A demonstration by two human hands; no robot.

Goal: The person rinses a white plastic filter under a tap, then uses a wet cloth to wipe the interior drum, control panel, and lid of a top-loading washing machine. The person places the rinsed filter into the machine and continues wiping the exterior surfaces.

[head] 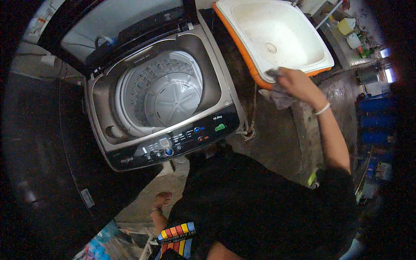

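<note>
My right hand [297,85] grips a crumpled greyish cloth [282,97] at the near corner of a white sink basin [287,35] with an orange rim edge. Part of the cloth hangs below the hand. Low down beside my body is my left hand [163,199], its fingers curled; whether it holds anything cannot be told. Before me a top-loading Whirlpool washing machine [224,78] stands with its lid [120,26] raised. Its grey drum [177,100] shows no laundry. A control panel [182,139] runs along the near edge.
A drain hose [250,125] reaches the floor between machine and sink. Bottles [346,26] stand on a counter at upper right. Blue objects [377,120] are stacked at far right. A dark cabinet-like surface [42,136] lies left, with colourful bags [100,243] below.
</note>
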